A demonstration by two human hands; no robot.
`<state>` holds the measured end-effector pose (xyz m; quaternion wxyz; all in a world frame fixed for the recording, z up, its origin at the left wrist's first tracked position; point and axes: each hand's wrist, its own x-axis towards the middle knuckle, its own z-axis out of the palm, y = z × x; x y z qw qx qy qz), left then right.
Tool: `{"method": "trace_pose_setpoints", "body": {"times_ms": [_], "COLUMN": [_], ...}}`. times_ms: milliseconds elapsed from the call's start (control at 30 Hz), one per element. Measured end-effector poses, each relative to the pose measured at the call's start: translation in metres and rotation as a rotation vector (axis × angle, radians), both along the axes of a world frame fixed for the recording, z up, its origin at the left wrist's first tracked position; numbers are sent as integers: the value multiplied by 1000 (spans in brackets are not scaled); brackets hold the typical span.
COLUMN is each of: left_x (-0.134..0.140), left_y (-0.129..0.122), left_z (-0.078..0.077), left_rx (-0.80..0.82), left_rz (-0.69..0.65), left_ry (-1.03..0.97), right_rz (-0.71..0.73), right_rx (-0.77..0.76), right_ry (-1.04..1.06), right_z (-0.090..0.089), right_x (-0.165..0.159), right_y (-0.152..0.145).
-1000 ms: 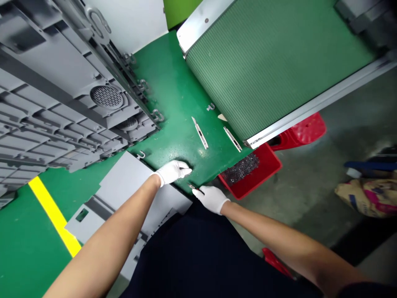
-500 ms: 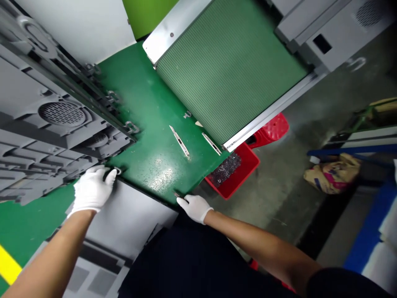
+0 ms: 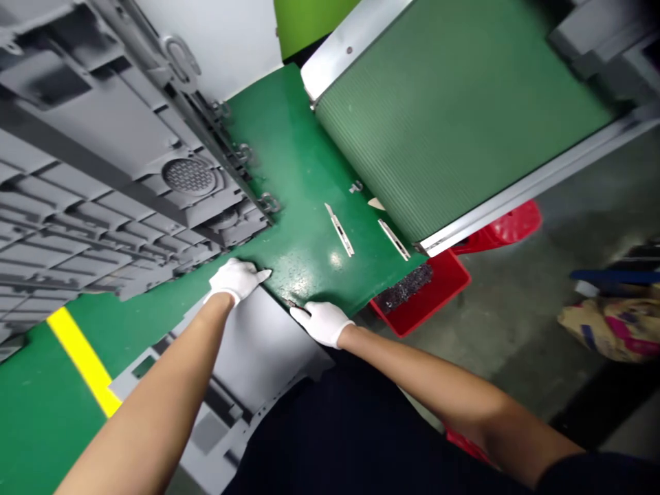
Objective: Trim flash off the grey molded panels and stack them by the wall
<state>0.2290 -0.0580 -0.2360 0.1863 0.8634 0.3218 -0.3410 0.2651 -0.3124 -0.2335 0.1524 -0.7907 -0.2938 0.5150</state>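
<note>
A flat grey plastic panel [image 3: 258, 337] lies in front of my body, over the green tabletop [image 3: 289, 161]. My left hand [image 3: 234, 278], in a white glove, is closed on its far left corner, with the thumb stretched along the edge. At the near right part of the same edge is my right hand [image 3: 322, 323], also gloved. Its fingers pinch a small dark tool [image 3: 289, 302] whose tip points left along the edge; most of it is hidden in the hand. Two utility knives, one nearer [image 3: 340, 230] and one by the conveyor [image 3: 393, 239], lie beyond.
Several ribbed grey panels [image 3: 128, 151] stand at the left, with hook-shaped parts along their edge. A green conveyor belt [image 3: 438, 117] ends at the tabletop. Below its corner is a red bin [image 3: 448, 289] of small dark pieces. A red stool [image 3: 510, 223] stands behind it.
The view has swung left, so the scene sits further right. My right hand and its tool have come nearer my left hand, against the panel's edge. My left hand stays at the corner.
</note>
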Motion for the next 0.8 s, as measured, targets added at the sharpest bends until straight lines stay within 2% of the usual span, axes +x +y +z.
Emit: {"method": "trace_pose_setpoints", "body": {"times_ms": [133,233,400,567,800], "left_x": [4,1,-7,-12,-25], "left_y": [8,14,19,23,27], "left_z": [-2,0,6,12,13], "left_rx": [-108,-222,-254,-261,-341], "left_rz": [-5,65,161,190,270], "left_ry": [38,-15,-74,-91,-194], "right_rz": [17,-3,3,23,38], "right_rx": [5,-5,5,39,104], "right_ry": [23,37,7,-19,-70], "right_z": [0,-3,-8,-8,-9], "right_x": [0,-1,-5,-8,-14], "right_y": [31,46,64,74,71]}}
